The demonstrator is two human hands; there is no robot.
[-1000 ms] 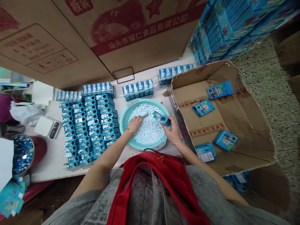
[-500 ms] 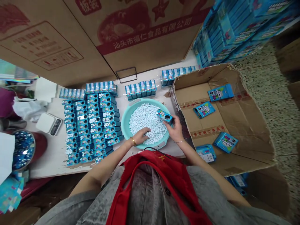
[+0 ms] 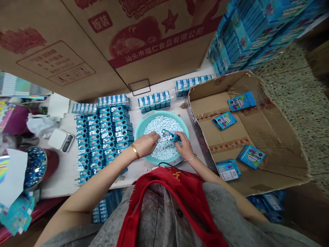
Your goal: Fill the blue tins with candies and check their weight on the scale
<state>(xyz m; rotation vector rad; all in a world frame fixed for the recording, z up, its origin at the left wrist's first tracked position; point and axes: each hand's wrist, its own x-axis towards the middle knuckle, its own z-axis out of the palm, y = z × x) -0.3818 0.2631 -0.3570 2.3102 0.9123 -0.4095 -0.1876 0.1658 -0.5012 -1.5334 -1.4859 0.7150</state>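
A round turquoise basin [image 3: 140, 128] holds a heap of small white candies [image 3: 167, 121]. Over the heap, my right hand [image 3: 184, 145] grips a small blue candy box [image 3: 174, 136] from its right end, tilted, with white candies at its opening. My left hand [image 3: 147, 144] is at the box's left side, fingers closed together, with white candies at the fingertips. How many it holds is hidden. To the left of the basin, rows of blue boxes [image 3: 105, 135] stand upright with round holes on top, several showing white candies.
A cardboard carton [image 3: 236, 132] with several blue packs stands at the right. Wrapped packs [image 3: 154, 100] line the back, before large brown cartons [image 3: 164, 65]. A white scale [image 3: 61, 140] and a pot of shiny blue wrappers [image 3: 36, 166] are at the left.
My left hand has risen out of the candies to the box's opening. My right hand has brought the box left and down and tilted it. The view has shifted slightly.
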